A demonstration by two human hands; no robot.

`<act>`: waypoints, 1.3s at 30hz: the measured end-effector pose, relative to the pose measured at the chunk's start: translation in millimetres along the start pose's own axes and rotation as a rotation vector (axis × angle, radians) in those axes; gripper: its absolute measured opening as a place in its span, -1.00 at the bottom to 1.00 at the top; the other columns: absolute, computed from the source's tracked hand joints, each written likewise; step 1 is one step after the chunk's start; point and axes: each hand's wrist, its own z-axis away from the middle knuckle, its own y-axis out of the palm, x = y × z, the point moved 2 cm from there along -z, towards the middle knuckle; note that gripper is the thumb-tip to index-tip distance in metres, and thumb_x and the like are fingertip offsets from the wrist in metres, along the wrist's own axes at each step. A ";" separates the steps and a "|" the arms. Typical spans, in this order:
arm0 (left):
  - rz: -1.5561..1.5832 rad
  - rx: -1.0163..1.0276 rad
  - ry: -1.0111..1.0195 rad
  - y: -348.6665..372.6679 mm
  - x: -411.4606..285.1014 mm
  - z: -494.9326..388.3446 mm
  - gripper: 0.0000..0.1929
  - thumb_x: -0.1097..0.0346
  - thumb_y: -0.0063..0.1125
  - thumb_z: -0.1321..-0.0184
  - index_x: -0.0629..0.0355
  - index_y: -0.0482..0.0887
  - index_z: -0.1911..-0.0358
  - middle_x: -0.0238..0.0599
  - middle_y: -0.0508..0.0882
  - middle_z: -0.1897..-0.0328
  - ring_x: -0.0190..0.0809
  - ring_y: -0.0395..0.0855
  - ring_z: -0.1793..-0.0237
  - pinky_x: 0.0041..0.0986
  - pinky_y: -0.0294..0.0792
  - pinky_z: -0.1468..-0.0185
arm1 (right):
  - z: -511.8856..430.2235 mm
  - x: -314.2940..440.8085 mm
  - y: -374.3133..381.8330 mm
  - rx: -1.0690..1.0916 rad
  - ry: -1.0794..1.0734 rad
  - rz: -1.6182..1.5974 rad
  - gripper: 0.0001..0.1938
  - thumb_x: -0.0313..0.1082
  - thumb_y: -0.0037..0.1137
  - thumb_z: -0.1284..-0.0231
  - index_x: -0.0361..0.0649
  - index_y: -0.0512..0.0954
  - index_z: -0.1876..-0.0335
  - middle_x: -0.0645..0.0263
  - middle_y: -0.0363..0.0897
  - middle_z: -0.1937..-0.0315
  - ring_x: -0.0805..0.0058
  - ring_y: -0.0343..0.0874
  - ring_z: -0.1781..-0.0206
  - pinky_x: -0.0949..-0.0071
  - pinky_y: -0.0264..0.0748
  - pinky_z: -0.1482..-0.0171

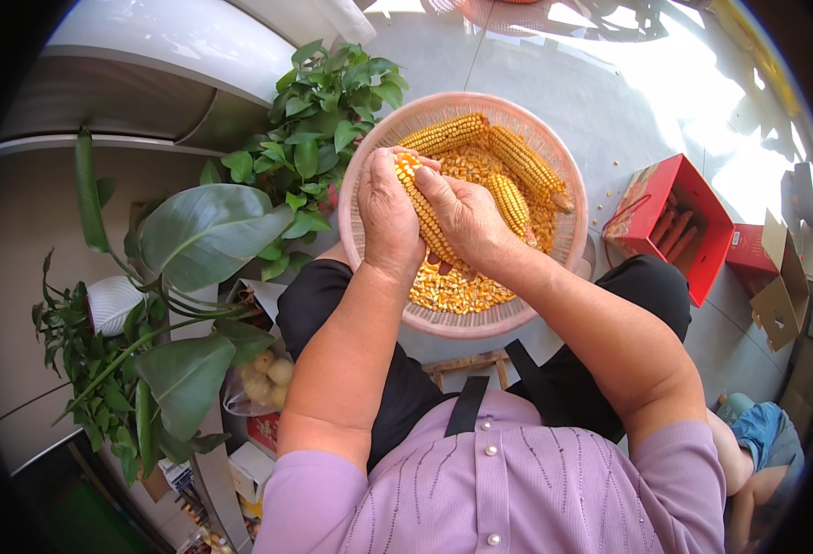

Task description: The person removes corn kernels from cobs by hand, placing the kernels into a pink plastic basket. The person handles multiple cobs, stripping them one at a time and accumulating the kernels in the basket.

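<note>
Between my two hands is an ear of dried yellow corn point(426, 208), tilted over a round pink plastic basket point(472, 102). My left hand point(387, 215) wraps around its left side. From the right, my right hand point(467, 218) grips it, with the thumb pressed against the kernels near the upper end. Loose corn kernels point(458, 294) cover the bottom of the basket. Whole ears lie on them: one corn ear point(448, 133) at the back, a long corn ear point(527, 163) at the right, and a shorter corn ear point(509, 204) beside my right hand.
To the left stand a leafy green potted plant point(323, 124) and a large-leaved plant point(206, 235). A red cardboard box point(697, 228) holding several cobs sits at the right, by another opened box point(770, 266). Another person point(759, 443) is at the lower right. Stray kernels dot the tiled floor point(434, 62).
</note>
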 end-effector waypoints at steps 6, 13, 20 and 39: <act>0.036 -0.051 -0.068 6.2 -5.5 4.7 -0.68 0.12 -0.24 -0.48 0.19 0.52 0.23 -0.28 0.59 0.32 -0.32 0.57 0.27 -0.47 0.46 0.08 | -4.2 -7.2 -0.6 -0.036 0.156 -0.223 -0.43 0.11 -0.08 -0.49 -0.37 0.62 -0.05 0.20 0.69 0.19 0.55 0.57 0.13 0.49 0.50 -0.02; 0.017 0.077 -0.101 9.5 0.0 8.7 -0.66 0.10 -0.25 -0.47 0.20 0.52 0.25 -0.22 0.61 0.35 -0.28 0.57 0.30 -0.44 0.46 0.11 | -8.8 -19.8 -1.9 -0.041 0.030 0.076 -0.28 0.30 -0.10 -0.35 -0.42 0.63 0.04 -0.10 0.69 0.19 0.23 0.67 0.00 0.36 0.48 -0.12; -0.142 0.074 -0.045 -0.8 3.3 8.5 -0.62 0.09 -0.30 -0.49 0.23 0.54 0.21 -0.24 0.57 0.20 -0.28 0.51 0.16 -0.41 0.38 -0.06 | -6.3 -20.0 -5.3 -0.040 0.108 0.094 -0.23 0.35 -0.14 -0.34 -0.42 0.63 0.04 -0.10 0.68 0.30 0.20 0.68 0.12 0.31 0.53 -0.02; -0.426 0.053 0.093 3.0 5.1 13.0 -0.60 0.12 -0.31 -0.54 0.29 0.55 0.20 -0.21 0.60 0.25 -0.25 0.52 0.17 -0.38 0.38 -0.03 | -4.1 -12.2 -6.2 -0.103 0.202 0.070 -0.30 0.24 -0.19 -0.45 -0.43 0.57 -0.05 -0.02 0.64 0.14 0.29 0.60 0.05 0.39 0.48 -0.05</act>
